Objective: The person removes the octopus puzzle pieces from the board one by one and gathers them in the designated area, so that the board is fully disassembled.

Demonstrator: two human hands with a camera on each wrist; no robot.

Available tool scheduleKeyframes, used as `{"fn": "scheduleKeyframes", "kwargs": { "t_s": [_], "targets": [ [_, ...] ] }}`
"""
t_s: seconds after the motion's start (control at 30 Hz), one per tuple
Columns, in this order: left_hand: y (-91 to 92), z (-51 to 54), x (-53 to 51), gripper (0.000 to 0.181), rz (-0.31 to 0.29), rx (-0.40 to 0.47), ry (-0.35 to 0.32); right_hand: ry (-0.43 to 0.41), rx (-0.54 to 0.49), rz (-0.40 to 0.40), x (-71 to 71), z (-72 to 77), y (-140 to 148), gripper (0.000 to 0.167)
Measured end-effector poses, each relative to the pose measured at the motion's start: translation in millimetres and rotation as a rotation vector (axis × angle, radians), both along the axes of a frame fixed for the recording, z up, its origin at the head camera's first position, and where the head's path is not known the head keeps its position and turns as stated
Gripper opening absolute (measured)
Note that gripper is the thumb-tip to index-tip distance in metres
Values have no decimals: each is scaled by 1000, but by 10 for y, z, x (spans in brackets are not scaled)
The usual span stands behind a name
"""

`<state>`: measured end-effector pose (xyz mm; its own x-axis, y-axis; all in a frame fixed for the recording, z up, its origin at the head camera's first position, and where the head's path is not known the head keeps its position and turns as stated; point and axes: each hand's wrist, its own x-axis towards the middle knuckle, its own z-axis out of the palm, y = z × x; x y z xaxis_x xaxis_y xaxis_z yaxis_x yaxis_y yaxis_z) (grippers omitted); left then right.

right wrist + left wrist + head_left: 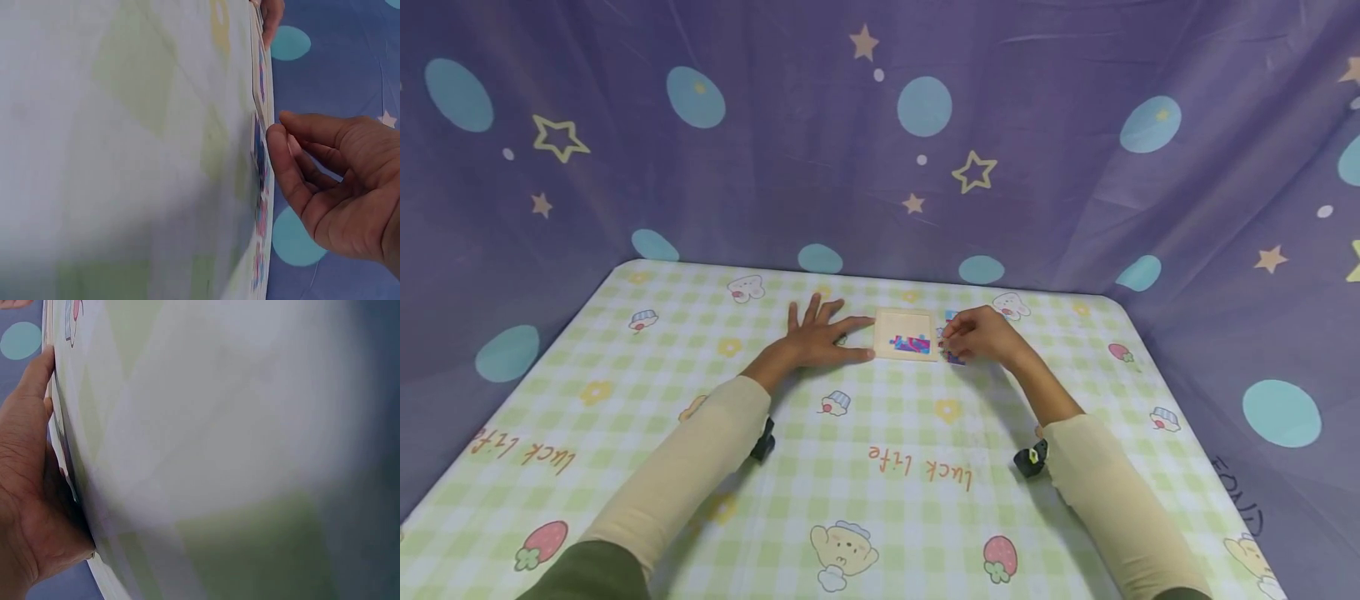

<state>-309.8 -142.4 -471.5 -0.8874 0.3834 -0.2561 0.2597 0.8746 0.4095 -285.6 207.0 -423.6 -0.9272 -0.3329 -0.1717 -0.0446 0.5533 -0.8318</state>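
Note:
In the head view, my left hand lies with its fingers spread, index finger and thumb touching the left edge of a light wooden puzzle frame. Inside that frame, joined pink-and-blue jigsaw pieces fill the lower right. My right hand hovers just right of the frame, over loose jigsaw pieces that it partly hides. From the right wrist, the thumb and index finger of that hand appear loosely bent, tips close together, with no piece visible between them. The left wrist view shows the left hand low against the table.
A green-and-white checked cloth with printed cartoons covers the table. Behind it and at both sides hangs a purple curtain with stars and blue dots. Dark wrist cameras sit under both forearms.

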Motion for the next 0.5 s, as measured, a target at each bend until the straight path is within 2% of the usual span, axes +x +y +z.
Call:
{"fn": "scheduleKeyframes", "kwargs": {
  "t_s": [0.23, 0.5],
  "targets": [
    [2, 4, 6, 86, 1, 4, 1, 90, 8, 73, -9, -49, -167, 23],
    [14, -9, 5, 85, 10, -6, 10, 146, 55, 96, -58, -63, -307, 24]
  ]
}}
